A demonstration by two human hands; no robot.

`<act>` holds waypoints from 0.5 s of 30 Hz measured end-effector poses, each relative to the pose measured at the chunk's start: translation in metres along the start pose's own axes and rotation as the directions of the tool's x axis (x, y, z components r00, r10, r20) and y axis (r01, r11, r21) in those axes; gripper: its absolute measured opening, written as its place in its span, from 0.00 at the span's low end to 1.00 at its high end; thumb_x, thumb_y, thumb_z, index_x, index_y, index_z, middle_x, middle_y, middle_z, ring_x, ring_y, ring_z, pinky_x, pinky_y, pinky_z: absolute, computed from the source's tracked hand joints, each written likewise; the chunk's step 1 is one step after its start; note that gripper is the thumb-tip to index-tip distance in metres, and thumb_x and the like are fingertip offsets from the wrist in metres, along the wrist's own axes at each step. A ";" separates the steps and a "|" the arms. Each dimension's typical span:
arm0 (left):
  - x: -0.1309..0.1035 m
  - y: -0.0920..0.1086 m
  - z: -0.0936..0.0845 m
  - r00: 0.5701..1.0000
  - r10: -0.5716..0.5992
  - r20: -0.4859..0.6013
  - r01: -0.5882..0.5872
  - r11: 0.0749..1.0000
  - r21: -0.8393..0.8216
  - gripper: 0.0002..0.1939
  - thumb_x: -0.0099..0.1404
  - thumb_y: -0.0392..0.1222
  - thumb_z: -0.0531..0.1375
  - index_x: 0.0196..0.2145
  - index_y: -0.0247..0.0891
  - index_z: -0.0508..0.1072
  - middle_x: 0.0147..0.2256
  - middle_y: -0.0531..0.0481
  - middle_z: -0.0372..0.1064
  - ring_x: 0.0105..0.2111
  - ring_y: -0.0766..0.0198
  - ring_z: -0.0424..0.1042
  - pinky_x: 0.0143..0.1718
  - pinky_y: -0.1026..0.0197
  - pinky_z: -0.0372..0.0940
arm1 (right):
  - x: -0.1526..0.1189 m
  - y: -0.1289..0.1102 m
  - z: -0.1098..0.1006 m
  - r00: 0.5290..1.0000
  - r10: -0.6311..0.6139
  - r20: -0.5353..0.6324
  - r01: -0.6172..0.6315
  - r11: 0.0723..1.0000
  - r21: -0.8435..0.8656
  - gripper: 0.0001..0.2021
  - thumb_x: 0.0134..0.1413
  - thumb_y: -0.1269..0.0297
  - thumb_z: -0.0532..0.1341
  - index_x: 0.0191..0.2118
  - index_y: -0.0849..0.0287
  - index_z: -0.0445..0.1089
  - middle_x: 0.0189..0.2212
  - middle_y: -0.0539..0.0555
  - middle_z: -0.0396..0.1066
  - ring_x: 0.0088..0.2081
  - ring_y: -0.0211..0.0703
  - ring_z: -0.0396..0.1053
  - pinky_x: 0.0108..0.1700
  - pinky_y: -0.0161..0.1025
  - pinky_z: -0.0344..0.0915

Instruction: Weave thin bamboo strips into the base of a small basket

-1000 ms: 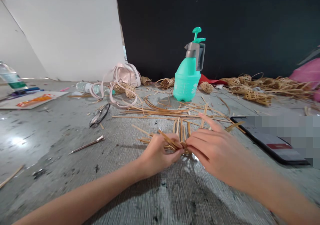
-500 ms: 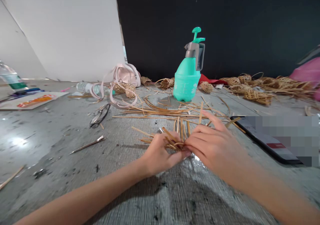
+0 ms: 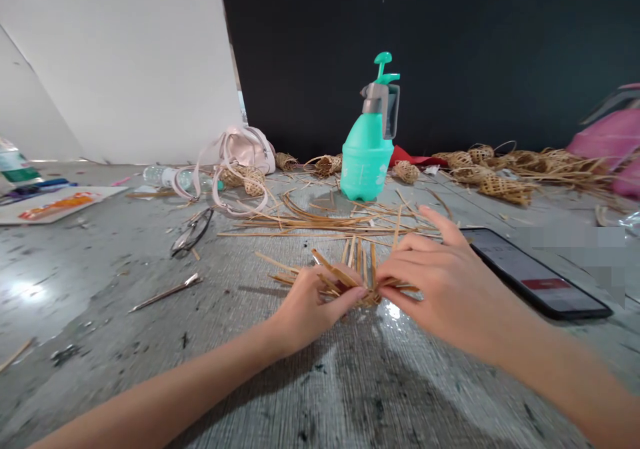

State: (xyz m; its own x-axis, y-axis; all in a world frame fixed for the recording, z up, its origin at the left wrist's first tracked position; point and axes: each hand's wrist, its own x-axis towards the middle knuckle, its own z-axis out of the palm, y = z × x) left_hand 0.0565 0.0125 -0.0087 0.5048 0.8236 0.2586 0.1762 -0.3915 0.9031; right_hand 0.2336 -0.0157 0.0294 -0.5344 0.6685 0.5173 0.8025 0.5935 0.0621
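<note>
Between my hands, just above the grey table, is a small woven piece [image 3: 370, 296] of bamboo strips, its loose ends fanning out to the left and away from me. My left hand [image 3: 316, 302] pinches its left side between thumb and fingers. At its right side, the thumb and fingers of my right hand [image 3: 430, 277] close on a bamboo strip [image 3: 403, 285], with one finger stretched out. The hands partly hide the weave. Behind them lies a bundle of long loose bamboo strips [image 3: 320, 223].
A green spray bottle [image 3: 367, 159] stands behind the strips. A phone [image 3: 540, 272] lies to the right, with woven bamboo pieces [image 3: 505, 188] beyond. Glasses [image 3: 193, 232], a thin pointed tool [image 3: 165, 293], a pink bag [image 3: 247, 150] and a plastic bottle [image 3: 163, 175] are on the left.
My right hand has shifted slightly right, away from the left thumb, so more of the weave shows between them. The view has turned a little to the right.
</note>
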 end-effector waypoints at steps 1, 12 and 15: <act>-0.001 0.000 0.000 1.000 0.000 0.002 0.000 1.000 -0.026 0.07 0.58 0.35 0.58 0.33 0.35 0.75 0.33 0.47 0.75 0.34 0.61 0.72 0.38 0.60 0.66 | 0.001 -0.002 0.000 1.000 0.014 -0.012 -0.014 1.000 -0.014 0.06 0.46 0.72 0.61 0.22 0.55 0.68 0.17 0.44 0.65 0.27 0.38 0.64 0.59 0.54 0.37; 0.000 -0.001 0.008 0.998 0.005 -0.060 -0.009 0.997 -0.080 0.05 0.53 0.33 0.59 0.23 0.33 0.75 0.24 0.48 0.73 0.27 0.61 0.72 0.29 0.63 0.66 | 0.000 -0.016 0.000 0.996 -0.005 -0.090 -0.001 0.998 -0.065 0.12 0.46 0.79 0.54 0.22 0.57 0.68 0.18 0.47 0.68 0.29 0.41 0.65 0.59 0.57 0.35; 0.000 0.000 0.009 0.992 0.052 -0.119 -0.053 0.999 -0.004 0.07 0.53 0.32 0.59 0.19 0.34 0.72 0.21 0.50 0.71 0.24 0.63 0.70 0.26 0.63 0.65 | -0.002 -0.019 -0.004 0.979 -0.079 -0.189 0.050 0.987 -0.155 0.12 0.49 0.80 0.53 0.28 0.59 0.70 0.28 0.51 0.73 0.36 0.45 0.67 0.57 0.59 0.40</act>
State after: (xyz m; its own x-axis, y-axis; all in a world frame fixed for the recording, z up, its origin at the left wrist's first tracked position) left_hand 0.0643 0.0091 -0.0116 0.4089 0.8452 0.3440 0.1463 -0.4328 0.8895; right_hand 0.2203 -0.0301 0.0304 -0.5363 0.5230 0.6625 0.8064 0.5493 0.2191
